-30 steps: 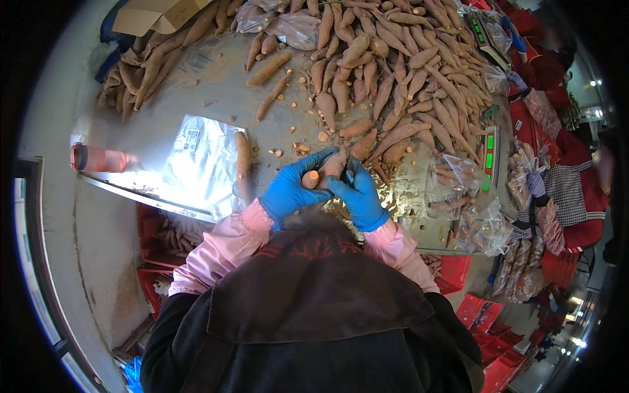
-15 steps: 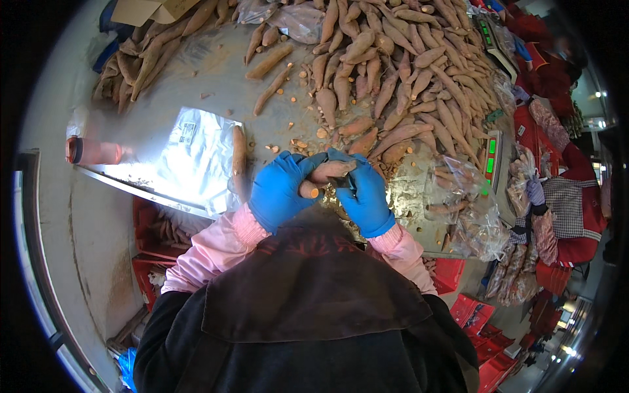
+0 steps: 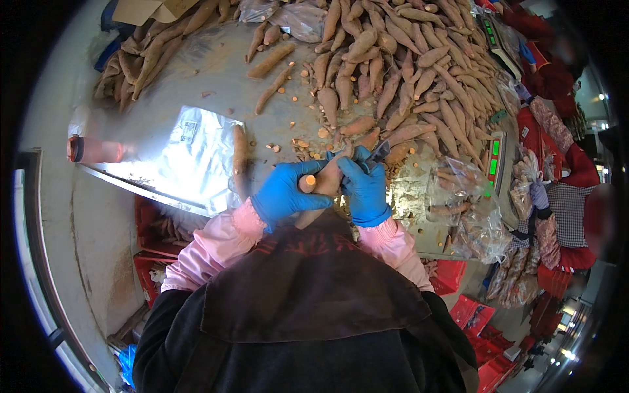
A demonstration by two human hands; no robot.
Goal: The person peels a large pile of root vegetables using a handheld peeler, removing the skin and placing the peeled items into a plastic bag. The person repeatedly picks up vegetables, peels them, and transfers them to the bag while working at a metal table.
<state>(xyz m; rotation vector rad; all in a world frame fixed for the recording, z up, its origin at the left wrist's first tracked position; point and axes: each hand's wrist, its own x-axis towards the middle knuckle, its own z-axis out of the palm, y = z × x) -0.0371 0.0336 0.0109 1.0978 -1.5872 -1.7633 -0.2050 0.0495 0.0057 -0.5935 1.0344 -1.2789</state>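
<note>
Apparently trimming a sweet potato (image 3: 329, 179) beside the pile (image 3: 419, 72).
Left hand (image 3: 283, 191) grips it, right hand (image 3: 367, 194) a dark blade (image 3: 380, 151); another cut needs steadiness.

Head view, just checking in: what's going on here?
A person in blue gloves has a sweet potato between both hands. The left hand grips it, with an orange cut end showing there; the right hand touches it and holds what looks like a knife. Beyond them lies a pile of sweet potatoes, with orange scraps on the table.
</note>
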